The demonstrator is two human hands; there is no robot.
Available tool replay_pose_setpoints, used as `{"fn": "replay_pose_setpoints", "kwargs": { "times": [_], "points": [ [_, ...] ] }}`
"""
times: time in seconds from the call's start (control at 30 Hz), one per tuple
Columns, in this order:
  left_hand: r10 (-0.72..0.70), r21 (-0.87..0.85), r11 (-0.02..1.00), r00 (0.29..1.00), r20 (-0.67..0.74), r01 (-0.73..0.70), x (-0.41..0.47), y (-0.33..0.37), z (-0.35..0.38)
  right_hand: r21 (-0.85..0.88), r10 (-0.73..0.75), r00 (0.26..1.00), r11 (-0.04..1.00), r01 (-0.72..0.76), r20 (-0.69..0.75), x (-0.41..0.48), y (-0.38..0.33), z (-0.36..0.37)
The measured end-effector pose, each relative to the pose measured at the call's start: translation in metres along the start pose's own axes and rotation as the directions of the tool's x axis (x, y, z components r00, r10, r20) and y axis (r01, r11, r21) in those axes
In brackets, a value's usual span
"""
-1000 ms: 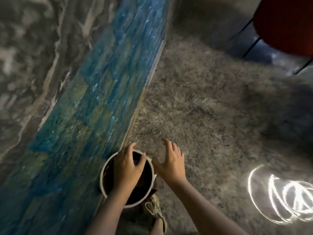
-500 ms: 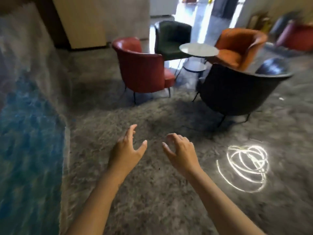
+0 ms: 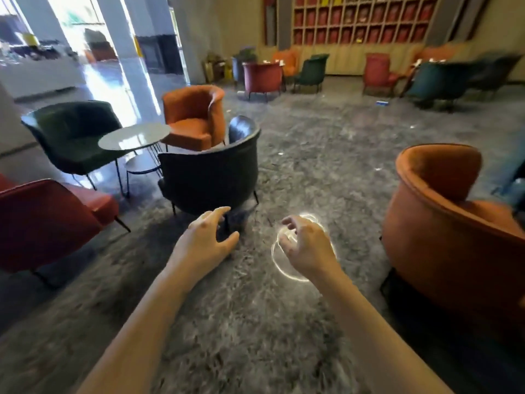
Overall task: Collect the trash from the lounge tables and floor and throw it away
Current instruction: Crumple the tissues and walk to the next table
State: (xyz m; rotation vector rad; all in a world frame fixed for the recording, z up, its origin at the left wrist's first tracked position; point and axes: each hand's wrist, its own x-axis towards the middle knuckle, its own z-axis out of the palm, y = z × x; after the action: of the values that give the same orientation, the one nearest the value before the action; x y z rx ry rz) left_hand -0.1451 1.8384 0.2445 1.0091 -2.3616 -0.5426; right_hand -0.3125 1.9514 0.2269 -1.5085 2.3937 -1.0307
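Trash point(image 3: 382, 103) is lying far off on the fuzzy gray carpet point(image 3: 298, 172), small, blue, too blurry to make out. The left hand point(image 3: 203, 241) and right hand point(image 3: 308, 247) are hanging out front, fingers point(image 3: 220, 212) loosely bent, holding nothing.

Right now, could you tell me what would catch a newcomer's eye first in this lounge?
The left hand and right hand reach out empty over the grey carpet, a bright ring of light on the floor beneath the right one. An orange armchair fills the right side; a round table sits among armchairs at left.
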Motion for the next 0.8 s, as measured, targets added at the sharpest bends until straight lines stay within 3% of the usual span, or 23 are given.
{"fn": "replay_pose_setpoints", "kwargs": {
  "times": [0.27,0.57,0.8],
  "points": [
    [0.159,-0.046,0.987,0.969,0.190,-0.153,0.151,-0.002,0.068,-0.110,0.074,0.997,0.991,-0.070,0.032,0.117,0.076,-0.010],
    [0.203,-0.049,0.979,0.938,0.280,-0.197,0.360,-0.040,0.098,-0.124,0.167,0.986,0.978,-0.166,-0.009,0.317,0.115,-0.008],
    [0.211,-0.082,0.978,0.916,0.342,-0.194,0.495,-0.043,0.181,-0.125,0.270,0.963,0.955,-0.267,0.006,0.433,0.197,-0.006]
  ]
}}
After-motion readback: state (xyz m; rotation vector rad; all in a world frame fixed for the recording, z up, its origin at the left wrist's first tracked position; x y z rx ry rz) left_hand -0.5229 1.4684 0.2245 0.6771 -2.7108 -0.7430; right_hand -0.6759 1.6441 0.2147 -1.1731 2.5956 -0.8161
